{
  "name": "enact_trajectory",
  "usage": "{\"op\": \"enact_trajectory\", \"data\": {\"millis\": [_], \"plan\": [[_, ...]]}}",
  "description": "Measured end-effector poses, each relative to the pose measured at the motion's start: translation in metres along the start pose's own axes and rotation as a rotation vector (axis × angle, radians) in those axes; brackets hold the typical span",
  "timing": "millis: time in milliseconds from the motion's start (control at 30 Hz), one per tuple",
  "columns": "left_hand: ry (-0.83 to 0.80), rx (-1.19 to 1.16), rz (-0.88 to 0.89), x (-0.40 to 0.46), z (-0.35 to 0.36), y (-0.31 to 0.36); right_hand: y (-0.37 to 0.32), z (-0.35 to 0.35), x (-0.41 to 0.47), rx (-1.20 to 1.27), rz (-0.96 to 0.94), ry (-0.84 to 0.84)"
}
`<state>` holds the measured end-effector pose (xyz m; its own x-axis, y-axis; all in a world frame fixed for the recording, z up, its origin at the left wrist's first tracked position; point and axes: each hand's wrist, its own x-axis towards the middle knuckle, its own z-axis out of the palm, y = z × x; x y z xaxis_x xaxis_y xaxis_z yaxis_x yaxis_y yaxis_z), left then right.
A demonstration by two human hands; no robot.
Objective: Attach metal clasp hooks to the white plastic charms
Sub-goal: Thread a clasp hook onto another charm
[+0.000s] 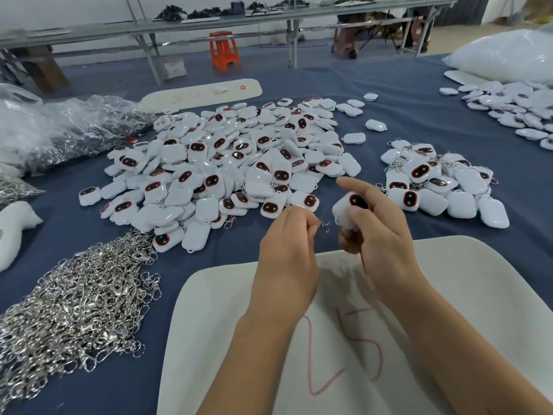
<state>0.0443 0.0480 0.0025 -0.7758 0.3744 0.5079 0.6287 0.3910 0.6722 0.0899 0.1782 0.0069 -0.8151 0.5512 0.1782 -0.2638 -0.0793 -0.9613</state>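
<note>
My right hand (378, 232) grips one white plastic charm (348, 209) with a dark red-rimmed face, index finger stretched up. My left hand (288, 253) pinches a small metal clasp hook (323, 225), whose tip pokes out toward the charm with a small gap between them. A big heap of loose white charms (227, 163) lies beyond my hands. A heap of silver clasp hooks (74, 310) lies at the near left. A smaller pile of charms with hooks on them (440, 184) sits to the right.
A white foam board (449, 295) with red marks lies under my forearms on the blue table cloth (404, 115). Clear bags of hooks (59, 130) sit at far left, another charm pile (514, 109) and a white bag (508, 55) at far right. An orange stool (224, 49) stands behind.
</note>
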Motion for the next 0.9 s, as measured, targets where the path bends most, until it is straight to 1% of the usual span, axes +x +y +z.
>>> {"op": "enact_trajectory", "data": {"millis": [67,133,233,400,600,700,800,833,900], "plan": [[-0.036,0.01,-0.019,-0.001,0.001,0.0,0.001,-0.001,0.0,-0.112,-0.052,-0.036],[-0.071,-0.015,-0.029,-0.001,0.0,0.0,0.003,0.0,-0.001,-0.2,-0.087,-0.017],[-0.102,-0.031,-0.035,-0.003,-0.001,0.0,0.005,-0.001,-0.002,-0.247,-0.118,0.047],[-0.134,-0.001,-0.072,-0.005,0.003,-0.001,0.004,0.0,-0.005,-0.316,-0.137,0.088],[-0.174,0.119,-0.14,-0.008,0.006,0.004,0.004,0.006,-0.009,-0.494,-0.185,0.154],[-0.181,0.052,-0.247,-0.009,0.006,0.009,0.003,0.01,-0.011,-0.576,-0.241,0.167],[-0.168,0.054,-0.23,-0.009,0.007,0.008,0.003,0.014,-0.012,-0.606,-0.284,0.173],[-0.158,0.031,-0.257,-0.009,0.008,0.009,0.003,0.015,-0.012,-0.61,-0.292,0.177],[-0.112,-0.136,-0.339,-0.008,0.009,0.014,0.003,0.015,-0.012,-0.614,-0.296,0.19]]}}
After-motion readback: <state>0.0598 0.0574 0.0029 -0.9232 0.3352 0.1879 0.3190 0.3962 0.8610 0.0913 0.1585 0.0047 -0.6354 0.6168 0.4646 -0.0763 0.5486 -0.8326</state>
